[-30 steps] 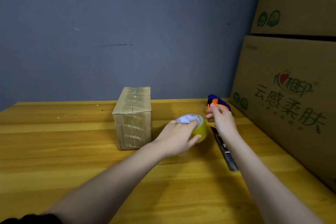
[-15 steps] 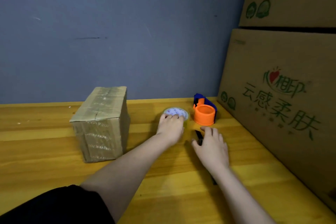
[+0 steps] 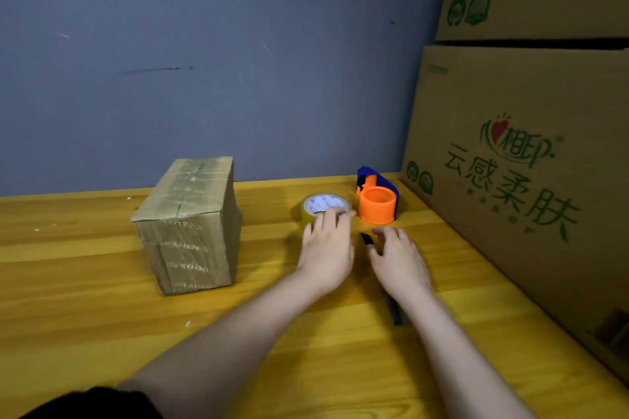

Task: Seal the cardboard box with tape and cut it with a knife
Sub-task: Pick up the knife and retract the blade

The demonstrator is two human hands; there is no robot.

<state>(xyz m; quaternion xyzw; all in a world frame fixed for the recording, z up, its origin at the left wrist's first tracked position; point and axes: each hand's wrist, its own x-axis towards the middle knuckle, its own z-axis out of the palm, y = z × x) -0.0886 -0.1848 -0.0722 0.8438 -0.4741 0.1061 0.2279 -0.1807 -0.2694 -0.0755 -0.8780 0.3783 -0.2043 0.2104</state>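
Both hands out over the wooden table (image 3: pixel 102 333), near the right side. Left hand (image 3: pixel 326 248) palm down, fingers straight, fingertips (image 3: pixel 335 213) resting on the near edge of the tape roll (image 3: pixel 323 206). Right hand (image 3: pixel 396 258) just beside it, fingers spread and relaxed, lying over the dark knife (image 3: pixel 367 239); only the far tip and a part near the wrist visible, grip on it not possible to tell. Orange and blue tape dispenser (image 3: pixel 377 199) just right of the roll, at the far side. Small cardboard box (image 3: pixel 189 228), already wrapped in tape, standing apart on the left. Large printed cartons (image 3: pixel 517 153) stacked along the right edge, blue wall (image 3: pixel 238 61) behind.
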